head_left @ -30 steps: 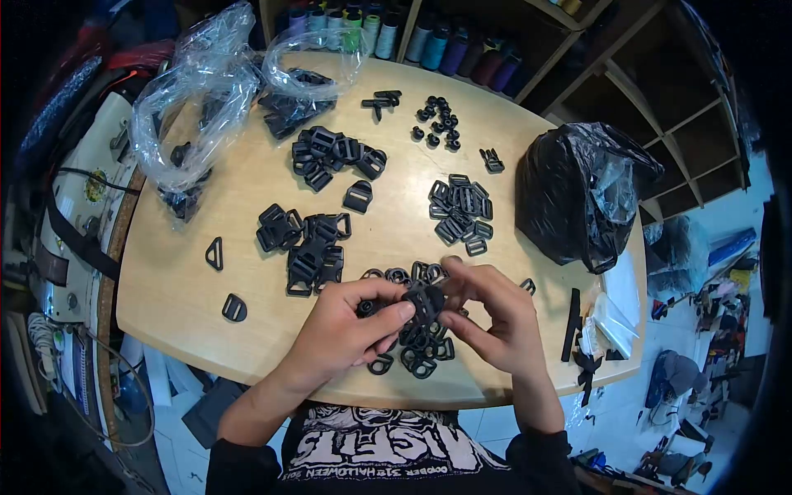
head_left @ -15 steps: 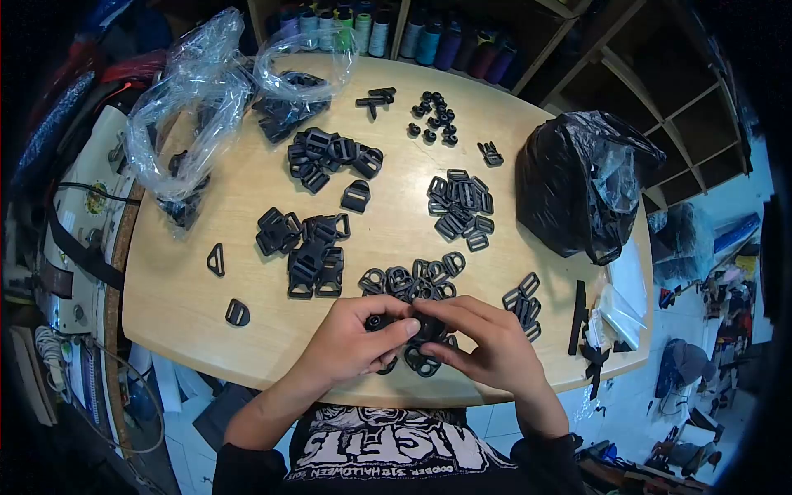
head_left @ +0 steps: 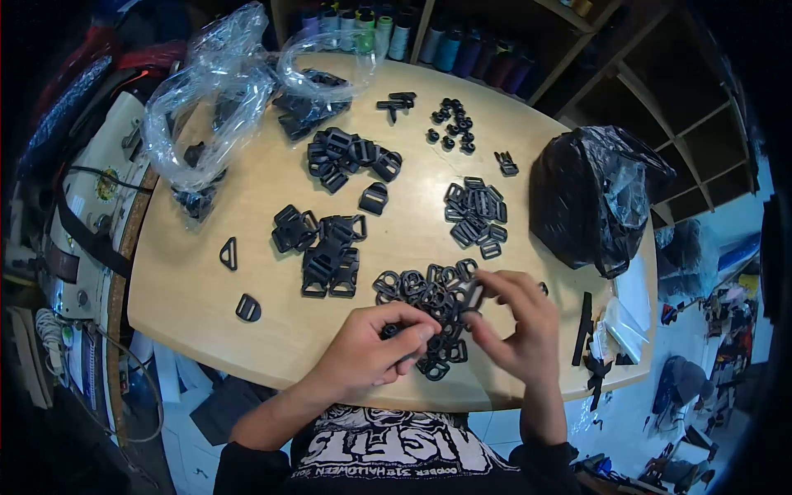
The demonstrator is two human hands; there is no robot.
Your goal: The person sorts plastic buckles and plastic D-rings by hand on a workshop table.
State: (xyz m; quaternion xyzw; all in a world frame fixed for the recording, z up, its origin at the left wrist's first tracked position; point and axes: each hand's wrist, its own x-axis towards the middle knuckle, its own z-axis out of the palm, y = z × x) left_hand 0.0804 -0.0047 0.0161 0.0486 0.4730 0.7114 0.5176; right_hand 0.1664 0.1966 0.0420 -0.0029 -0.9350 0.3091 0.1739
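My left hand (head_left: 375,346) is closed over the near side of a heap of black plastic ring buckles (head_left: 429,297). A small round black plastic piece (head_left: 389,330) shows between its thumb and index finger. To the right, my right hand (head_left: 520,322) pinches a black slider buckle (head_left: 473,297) between thumb and fingers, just above the heap's right side. Motion blurs the right fingers a little. Part of the heap is hidden behind both hands.
Side-release buckles (head_left: 330,256), strap adjusters (head_left: 351,153), sliders (head_left: 474,214) and cord locks (head_left: 454,124) lie in groups. A black plastic bag (head_left: 577,198) stands at right, clear plastic bags (head_left: 206,115) at back left. Thread spools (head_left: 400,37) line a shelf behind.
My right hand has drawn away from the left, rightward and slightly up, with a slider buckle in its fingers. My left hand stays closed near the heap. The whole view has shifted slightly.
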